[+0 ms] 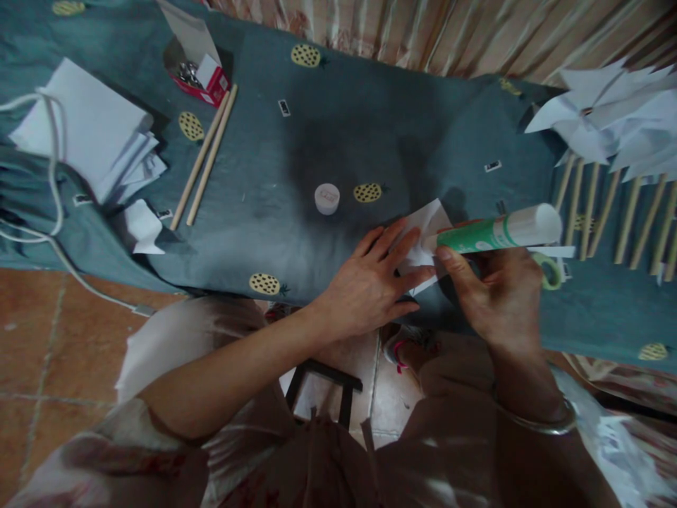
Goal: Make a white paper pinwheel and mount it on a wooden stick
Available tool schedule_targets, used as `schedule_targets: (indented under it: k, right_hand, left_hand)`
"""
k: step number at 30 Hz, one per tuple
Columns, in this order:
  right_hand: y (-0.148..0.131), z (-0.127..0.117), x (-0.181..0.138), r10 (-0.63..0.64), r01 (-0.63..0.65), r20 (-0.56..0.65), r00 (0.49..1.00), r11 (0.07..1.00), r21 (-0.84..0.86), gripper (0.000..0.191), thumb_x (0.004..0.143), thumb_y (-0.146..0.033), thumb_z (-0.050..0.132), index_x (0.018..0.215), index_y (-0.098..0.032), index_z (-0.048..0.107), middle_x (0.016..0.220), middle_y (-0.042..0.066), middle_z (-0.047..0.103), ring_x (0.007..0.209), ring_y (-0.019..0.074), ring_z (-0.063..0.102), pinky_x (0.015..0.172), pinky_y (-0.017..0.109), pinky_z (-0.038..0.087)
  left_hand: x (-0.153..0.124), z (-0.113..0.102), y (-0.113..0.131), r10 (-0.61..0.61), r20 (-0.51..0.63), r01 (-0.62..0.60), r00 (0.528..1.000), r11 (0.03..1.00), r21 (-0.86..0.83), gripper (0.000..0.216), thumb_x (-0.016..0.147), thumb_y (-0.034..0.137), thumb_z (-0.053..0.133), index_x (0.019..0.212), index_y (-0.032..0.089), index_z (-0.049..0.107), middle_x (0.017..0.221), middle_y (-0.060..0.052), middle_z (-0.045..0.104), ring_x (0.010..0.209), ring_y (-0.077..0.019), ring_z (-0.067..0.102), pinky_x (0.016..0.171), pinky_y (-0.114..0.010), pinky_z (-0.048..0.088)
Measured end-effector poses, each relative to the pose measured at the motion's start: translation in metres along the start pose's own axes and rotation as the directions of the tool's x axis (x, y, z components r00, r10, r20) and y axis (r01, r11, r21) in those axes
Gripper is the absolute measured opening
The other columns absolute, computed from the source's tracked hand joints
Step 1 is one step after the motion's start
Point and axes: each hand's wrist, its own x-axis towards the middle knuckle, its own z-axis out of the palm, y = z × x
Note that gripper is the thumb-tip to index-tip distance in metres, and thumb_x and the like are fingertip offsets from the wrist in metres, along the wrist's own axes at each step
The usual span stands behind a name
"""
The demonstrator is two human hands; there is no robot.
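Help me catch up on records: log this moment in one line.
left hand: spread on white paper | right hand: holding glue stick to paper | white cap: on cloth | pinwheels: at right

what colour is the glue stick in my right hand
The glue stick is green and white, as the head view shows.

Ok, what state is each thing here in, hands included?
Left hand: fingers spread, resting on white paper.
Right hand: closed around glue stick.
Glue stick: uncapped, tip at the paper.
White cap: off, on the tablecloth.
Red box: open, metal pieces inside.
Wooden sticks: lying side by side.
Paper stack: loosely piled.
Pinwheels: assembled on sticks.
Green handle: partly hidden, unclear.
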Motion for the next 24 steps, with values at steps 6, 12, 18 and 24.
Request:
schedule_targets:
  k: [6,12,18,24]
  right_hand:
    - [-0.0040,-0.0051,0.0005,0.008,-0.006,0.041,0.999,0.999,-0.049,0.035,0.082,-0.048,0.063,0.098,-0.017,0.070,0.091,0.014,0.075,0.081,0.0285,0.070,0.078,0.044,0.051]
    - [-0.0076,-0.0091,0.0007,-0.011,0.019,0.076,0.997,0.995,-0.101,0.031,0.085,-0.049,0.061,0.092,-0.022,0.072,0.091,0.012,0.075,0.069,0.0258,0.067,0.067,0.041,0.049]
    - [-0.0034,-0.0088,-0.0015,-0.050,0.056,0.056,0.997,0.994,-0.094,0.031,0.083,-0.048,0.062,0.092,-0.020,0.071,0.085,0.011,0.075,0.070,0.0246,0.067,0.066,0.039,0.049]
    - [-0.0039,-0.0070,-0.0026,-0.071,0.074,0.040,0.997,0.993,-0.090,0.030,0.082,-0.050,0.063,0.090,-0.022,0.071,0.065,0.006,0.067,0.069,0.0257,0.065,0.070,0.040,0.049]
  left_hand:
    - [-0.0008,0.0031,-0.0008,-0.002,-0.003,0.002,1.000,1.000,0.021,0.052,0.087,0.051,0.060,0.133,0.027,0.056,0.153,-0.015,0.039,0.144,-0.0380,0.027,0.111,-0.059,0.031]
    - [-0.0010,0.0029,-0.0012,0.008,-0.012,-0.008,1.000,1.000,0.027,0.052,0.087,0.050,0.060,0.133,0.026,0.056,0.151,-0.017,0.040,0.144,-0.0390,0.030,0.110,-0.059,0.032]
    - [-0.0008,0.0035,-0.0013,0.015,-0.026,-0.014,1.000,0.999,0.035,0.050,0.087,0.050,0.061,0.131,0.027,0.057,0.151,-0.015,0.042,0.143,-0.0391,0.030,0.110,-0.059,0.032]
    - [-0.0013,0.0029,-0.0012,0.006,-0.007,-0.006,1.000,1.000,0.025,0.053,0.088,0.051,0.059,0.134,0.026,0.055,0.152,-0.015,0.040,0.144,-0.0372,0.029,0.111,-0.060,0.030]
